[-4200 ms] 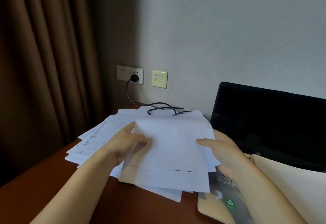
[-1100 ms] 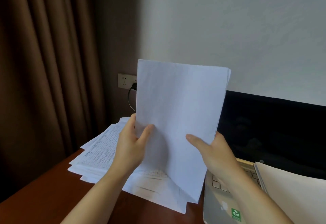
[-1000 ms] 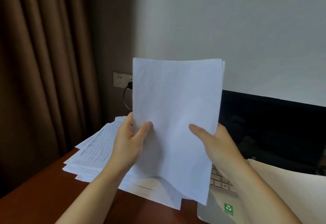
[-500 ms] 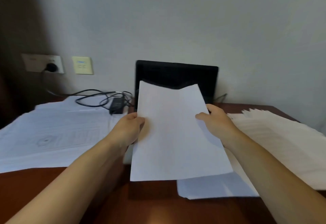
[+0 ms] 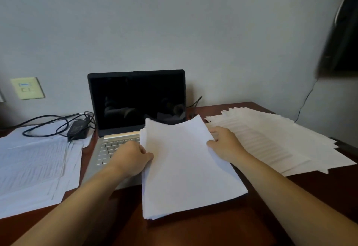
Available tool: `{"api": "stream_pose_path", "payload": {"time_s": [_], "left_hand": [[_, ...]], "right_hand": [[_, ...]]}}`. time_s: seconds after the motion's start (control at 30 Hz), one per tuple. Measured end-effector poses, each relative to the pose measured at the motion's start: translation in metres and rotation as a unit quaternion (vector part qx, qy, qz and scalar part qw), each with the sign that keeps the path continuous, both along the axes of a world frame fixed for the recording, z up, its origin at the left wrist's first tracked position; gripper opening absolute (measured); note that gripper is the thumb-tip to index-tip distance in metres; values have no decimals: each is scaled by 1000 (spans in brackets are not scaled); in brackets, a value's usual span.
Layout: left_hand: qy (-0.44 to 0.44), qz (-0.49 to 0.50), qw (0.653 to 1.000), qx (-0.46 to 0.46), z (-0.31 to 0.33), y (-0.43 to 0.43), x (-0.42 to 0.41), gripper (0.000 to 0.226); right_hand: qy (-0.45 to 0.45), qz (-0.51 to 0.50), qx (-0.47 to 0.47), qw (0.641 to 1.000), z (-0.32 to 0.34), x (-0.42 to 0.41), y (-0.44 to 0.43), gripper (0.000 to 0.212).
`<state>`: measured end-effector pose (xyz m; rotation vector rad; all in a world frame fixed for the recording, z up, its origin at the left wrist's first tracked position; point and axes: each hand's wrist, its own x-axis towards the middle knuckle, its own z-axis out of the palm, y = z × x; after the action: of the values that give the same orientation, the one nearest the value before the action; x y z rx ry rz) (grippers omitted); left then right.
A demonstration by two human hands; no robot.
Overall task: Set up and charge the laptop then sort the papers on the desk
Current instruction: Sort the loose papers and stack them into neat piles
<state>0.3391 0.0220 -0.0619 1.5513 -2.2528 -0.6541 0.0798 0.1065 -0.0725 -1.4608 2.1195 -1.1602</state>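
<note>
A neat stack of blank white sheets (image 5: 186,166) lies over the right half of the open laptop (image 5: 135,100) and the desk in front of it. My left hand (image 5: 133,157) grips the stack's left edge. My right hand (image 5: 224,143) grips its right edge near the top corner. The laptop's screen is dark and its keyboard shows to the left of the stack. A loose pile of printed papers (image 5: 36,160) covers the desk's left side. A fanned spread of white papers (image 5: 275,139) covers the right side.
A black power adapter (image 5: 78,129) and its coiled cable (image 5: 46,123) rest on the left pile's far edge. A pale wall plate (image 5: 27,88) sits at the left. A dark blurred object (image 5: 341,33) hangs at the upper right. The brown desk (image 5: 193,232) shows in front.
The stack, held upright over the left pile a second ago, has come down to the right and now lies flat over the laptop. My view swung right.
</note>
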Motion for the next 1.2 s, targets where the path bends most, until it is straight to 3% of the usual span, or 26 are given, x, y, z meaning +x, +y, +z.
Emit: {"api": "stream_pose_path", "payload": {"time_s": [0.27, 0.5, 0.67, 0.97, 1.1, 1.2], "left_hand": [[-60, 5, 996, -72, -8, -5, 2, 42], [-99, 15, 989, -105, -8, -7, 4, 39], [-37, 23, 994, -105, -10, -2, 24, 52], [-92, 40, 970, -221, -20, -17, 170, 44], [-183, 65, 970, -149, -27, -38, 269, 51], [-205, 74, 976, -27, -31, -42, 318, 83]], "right_hand": [[107, 5, 6, 994, -6, -2, -7, 40], [147, -16, 28, 989, -12, -4, -15, 17], [177, -25, 39, 983, -4, 11, -24, 37], [246, 144, -44, 958, 17, 134, -54, 11], [263, 245, -79, 930, 19, 208, -72, 10], [296, 309, -79, 900, 14, 262, -87, 12]]}}
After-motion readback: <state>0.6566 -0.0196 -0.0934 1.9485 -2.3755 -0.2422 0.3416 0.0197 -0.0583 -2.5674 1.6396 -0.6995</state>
